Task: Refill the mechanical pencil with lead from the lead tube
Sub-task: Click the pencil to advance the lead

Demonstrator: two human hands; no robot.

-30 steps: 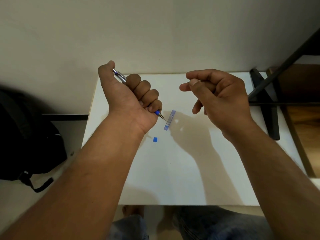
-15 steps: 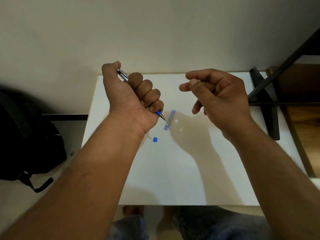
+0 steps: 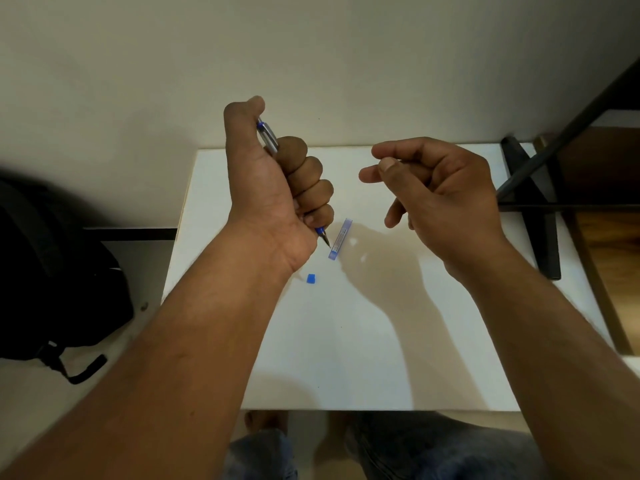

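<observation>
The left hand (image 3: pixel 273 188) fists the mechanical pencil (image 3: pixel 268 138) above the table (image 3: pixel 346 341), tip near the lead tube (image 3: pixel 340 239), while the right hand (image 3: pixel 433 188) pinches, presumably a lead unseen, so insertion seemingly comes next, needing careful aim.

White worktop (image 3: pixel 363 358) set against a plain pale wall (image 3: pixel 311 46). A black backpack (image 3: pixel 52 271) lies on the floor at left, one strap trailing toward the viewer; dark slanted bars (image 3: pixel 540 216), possibly a stand or furniture frame, cross the worktop's far right corner beside a brown wooden surface (image 3: pixel 606 237). Below the near edge appear legs in blue denim (image 3: pixel 433 452) and a bare foot (image 3: pixel 265 419).
</observation>
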